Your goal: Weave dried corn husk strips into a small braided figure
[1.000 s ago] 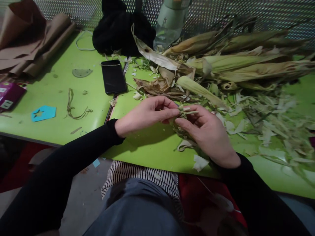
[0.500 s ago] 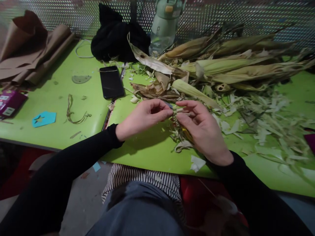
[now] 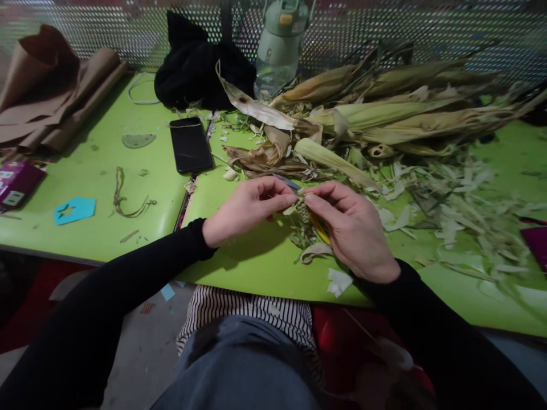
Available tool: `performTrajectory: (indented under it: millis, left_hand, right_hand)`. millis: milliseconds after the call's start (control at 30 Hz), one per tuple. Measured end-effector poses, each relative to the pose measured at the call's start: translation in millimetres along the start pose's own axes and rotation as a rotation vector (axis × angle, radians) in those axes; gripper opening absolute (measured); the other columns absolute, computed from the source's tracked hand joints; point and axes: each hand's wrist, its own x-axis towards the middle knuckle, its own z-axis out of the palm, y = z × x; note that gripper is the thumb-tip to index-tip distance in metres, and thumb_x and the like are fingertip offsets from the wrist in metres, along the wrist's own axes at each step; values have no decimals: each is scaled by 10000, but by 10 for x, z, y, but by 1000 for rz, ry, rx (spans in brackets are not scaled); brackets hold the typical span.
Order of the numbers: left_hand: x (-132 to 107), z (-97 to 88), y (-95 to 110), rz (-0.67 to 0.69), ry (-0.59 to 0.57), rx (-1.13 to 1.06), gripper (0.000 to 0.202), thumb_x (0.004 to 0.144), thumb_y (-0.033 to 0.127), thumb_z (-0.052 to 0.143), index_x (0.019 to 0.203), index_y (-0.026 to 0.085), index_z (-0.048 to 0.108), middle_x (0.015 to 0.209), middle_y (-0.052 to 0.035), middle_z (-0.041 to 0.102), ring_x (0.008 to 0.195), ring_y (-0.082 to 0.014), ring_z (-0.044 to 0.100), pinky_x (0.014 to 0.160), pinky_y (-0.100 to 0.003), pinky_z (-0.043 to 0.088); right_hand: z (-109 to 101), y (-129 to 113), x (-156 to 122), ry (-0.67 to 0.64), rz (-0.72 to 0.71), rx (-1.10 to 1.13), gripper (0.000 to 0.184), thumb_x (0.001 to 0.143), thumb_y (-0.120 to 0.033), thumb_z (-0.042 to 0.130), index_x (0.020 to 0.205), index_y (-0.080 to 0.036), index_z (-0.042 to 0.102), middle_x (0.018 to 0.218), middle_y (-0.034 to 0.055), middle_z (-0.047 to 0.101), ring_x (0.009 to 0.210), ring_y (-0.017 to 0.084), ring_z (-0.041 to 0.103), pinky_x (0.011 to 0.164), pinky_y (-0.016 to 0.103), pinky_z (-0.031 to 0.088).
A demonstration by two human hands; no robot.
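My left hand (image 3: pixel 244 209) and my right hand (image 3: pixel 356 232) meet over the green table, fingertips nearly touching. Between them is a small braid of pale green corn husk (image 3: pixel 303 213), its woven part hanging down below the fingers. Thumb and forefinger of each hand pinch its upper end. Under the hands lies a tool with a grey blade and a yellow handle (image 3: pixel 320 230), apparently scissors, partly covered by my right hand. A curled husk strip (image 3: pixel 315 251) rests just below the braid.
Dried corn husks (image 3: pixel 393 122) are heaped at the back right, with shredded strips (image 3: pixel 461 199) before them. A phone (image 3: pixel 190 145), black cloth (image 3: pixel 203 68), water bottle (image 3: pixel 280 48), brown paper (image 3: pixel 47 91) and blue star cutout (image 3: pixel 74 210) lie around. A perforated metal screen (image 3: pixel 367 25) stands behind.
My fingers have shifted slightly on the braid, and more of its woven part now shows. The grey blade and yellow handle are more exposed. The whole view has moved a little.
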Motion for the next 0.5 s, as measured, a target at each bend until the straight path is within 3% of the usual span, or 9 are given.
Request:
performTrajectory:
  millis: [167,233,333,500]
  left_hand:
    - [-23,-24,59,-55,43,-77,310,983,435,527,953,137,607,942,-40,655,767,-91,619,711,-237,503]
    - [-23,-26,47,-43,15,-98,314,935,437,614,1001,129,603,924,-36,655,773,-94,613,732,-248,507]
    - [4,-29,-14,-45,-58,-87,343,811,283,772,1049,116,591,840,-6,652,734,-88,597,721,-247,491]
    - [36,-61,-43,-72,-34,-129,280,830,115,693,1074,121,555,776,14,656,684,-79,612,709,-248,488]
  right_hand:
    - [10,1,24,14,40,42,147,827,-360,761,871,-225,724,789,-18,676,688,110,594,650,242,513]
    - [6,13,26,6,28,44,151,839,-369,755,901,-233,731,816,-18,692,699,104,605,647,229,513]
    - [1,11,24,7,22,44,159,840,-378,757,896,-236,717,838,-12,709,727,111,635,667,233,538]
    - [-29,-49,17,-30,76,107,270,885,-506,678,889,-236,697,867,19,714,750,143,667,656,269,586]
